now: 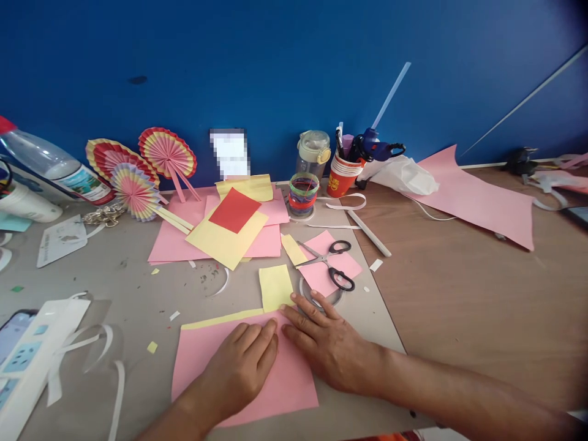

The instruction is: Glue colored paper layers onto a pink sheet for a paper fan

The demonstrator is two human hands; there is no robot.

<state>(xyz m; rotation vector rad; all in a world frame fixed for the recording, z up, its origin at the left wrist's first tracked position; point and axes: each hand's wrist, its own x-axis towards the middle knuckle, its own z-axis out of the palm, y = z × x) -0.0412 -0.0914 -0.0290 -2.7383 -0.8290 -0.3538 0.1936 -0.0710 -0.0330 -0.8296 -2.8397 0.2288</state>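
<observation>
Left hand (241,367) flat, fingers together, pressing smooth pink paper sheet (291,387) at near edge of tabletop (459,294). Right hand (328,346) flat, fingers slightly spread, across sheet's top edge. Thin yellow strip (220,320) peeks from under sheet. Yellow paper rectangle (275,286) just beyond. Black-handled scissors (331,263) on pink scrap (316,277). Red paper cup (342,176) holds pens; print unreadable. Pleated round paper fans (138,171) far left.

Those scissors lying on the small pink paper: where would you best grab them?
By the black handle loops, coming from the right and above. The scissors lie flat and open with the blades pointing left, and the loops sit apart on the right with nothing over them.
</observation>
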